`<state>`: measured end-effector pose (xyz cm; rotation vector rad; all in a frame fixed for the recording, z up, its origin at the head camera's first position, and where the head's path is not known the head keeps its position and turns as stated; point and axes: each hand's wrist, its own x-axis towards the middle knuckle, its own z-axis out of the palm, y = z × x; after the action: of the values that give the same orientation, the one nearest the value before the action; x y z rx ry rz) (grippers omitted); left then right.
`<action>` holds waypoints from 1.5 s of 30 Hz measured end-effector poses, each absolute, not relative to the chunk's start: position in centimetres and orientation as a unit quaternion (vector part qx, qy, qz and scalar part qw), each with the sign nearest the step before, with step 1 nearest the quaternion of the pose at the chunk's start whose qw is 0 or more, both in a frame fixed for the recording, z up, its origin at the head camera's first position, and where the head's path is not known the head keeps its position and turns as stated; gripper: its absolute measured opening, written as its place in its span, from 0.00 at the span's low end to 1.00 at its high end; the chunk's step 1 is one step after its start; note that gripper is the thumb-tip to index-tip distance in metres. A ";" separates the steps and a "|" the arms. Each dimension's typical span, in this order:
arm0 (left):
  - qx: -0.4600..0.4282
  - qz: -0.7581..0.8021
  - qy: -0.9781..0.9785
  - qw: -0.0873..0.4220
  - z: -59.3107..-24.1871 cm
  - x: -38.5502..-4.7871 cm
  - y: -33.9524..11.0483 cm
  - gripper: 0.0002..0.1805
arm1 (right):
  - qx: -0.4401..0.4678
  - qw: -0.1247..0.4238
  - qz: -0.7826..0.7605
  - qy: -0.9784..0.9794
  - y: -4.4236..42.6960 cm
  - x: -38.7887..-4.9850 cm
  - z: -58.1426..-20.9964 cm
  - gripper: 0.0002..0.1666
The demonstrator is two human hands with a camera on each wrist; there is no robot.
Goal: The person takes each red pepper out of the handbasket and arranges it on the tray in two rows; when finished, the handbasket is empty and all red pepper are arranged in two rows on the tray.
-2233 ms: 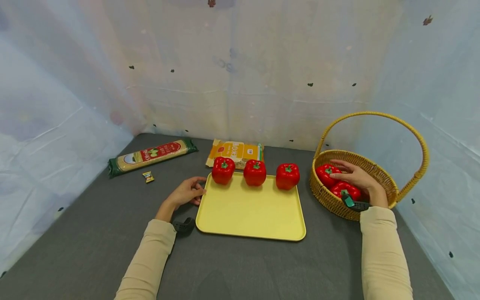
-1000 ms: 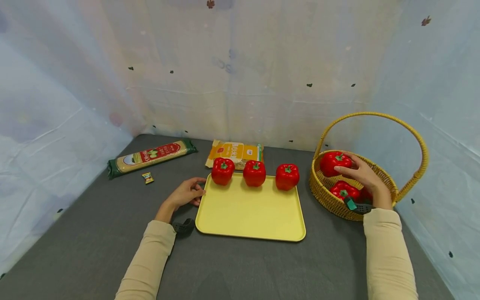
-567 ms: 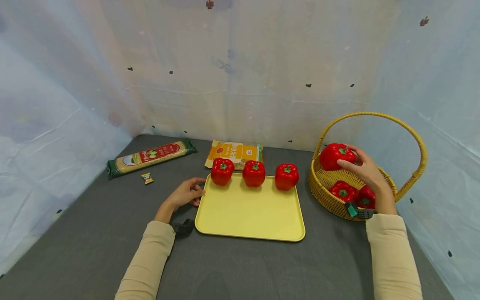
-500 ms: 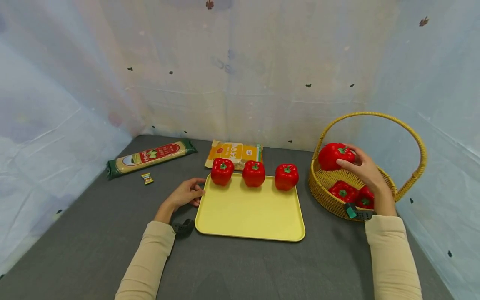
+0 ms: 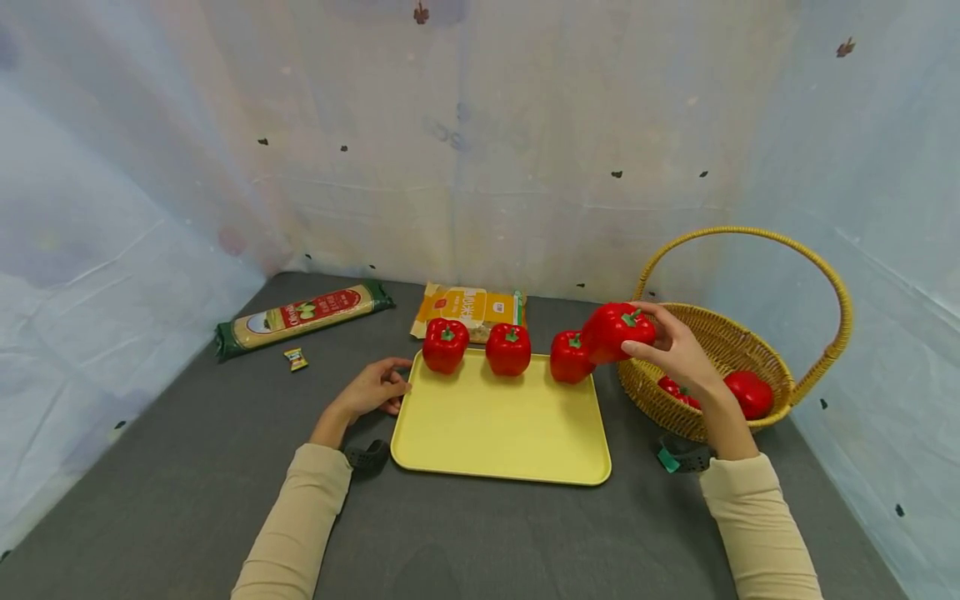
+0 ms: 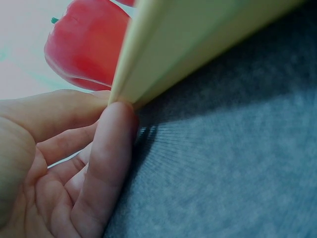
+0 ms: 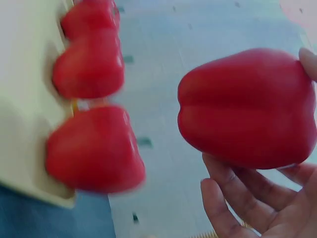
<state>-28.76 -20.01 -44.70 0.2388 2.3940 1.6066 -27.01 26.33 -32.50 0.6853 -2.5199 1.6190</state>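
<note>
My right hand (image 5: 678, 350) grips a red bell pepper (image 5: 615, 332) in the air, left of the wicker basket (image 5: 783, 392). Thumb and fingers lie on opposite sides of that pepper (image 7: 247, 106) in the right wrist view. Three more bell peppers stand in a row along the far edge of the yellow tray (image 5: 495, 425); the held one partly covers the rightmost pepper (image 5: 567, 360). At the tray's left edge, my left hand (image 5: 372, 387) pinches the rim, as the fingers (image 6: 111, 148) show in the left wrist view. Inside the basket are red peppers (image 5: 748, 393), partly hidden by my right arm.
The basket's tall handle (image 5: 750, 232) arches up at the right. Behind the tray lies an orange food packet (image 5: 472, 307). A long green-ended pasta packet (image 5: 303, 317) and a small yellow wrapped sweet (image 5: 296, 359) lie at the left.
My right hand has taken a pepper up out of the basket and carried it left toward the tray's far right corner. The left hand has stayed at the tray's edge.
</note>
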 end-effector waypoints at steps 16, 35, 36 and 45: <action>0.088 0.556 0.816 0.129 -43.5 -27.9 -19.6 0.27 | 0.209 -0.045 0.564 -0.797 16.4 -25.9 -35.6 0.39; 0.087 0.560 0.814 0.128 -43.8 -28.2 -19.6 0.27 | 0.182 -0.062 0.485 -0.853 8.7 -26.0 -39.1 0.43; 0.088 0.561 0.813 0.129 -43.5 -28.0 -19.6 0.27 | 0.181 -0.058 0.478 -0.857 8.5 -26.0 -39.3 0.44; 0.088 0.560 0.813 0.133 -41.8 -26.8 -19.1 0.27 | 0.184 -0.039 0.430 -0.883 7.5 -26.1 -40.2 0.47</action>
<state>-26.79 -19.10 -41.84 0.2543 2.3575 1.6241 -26.06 7.54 -40.22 0.5922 -2.8452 1.3851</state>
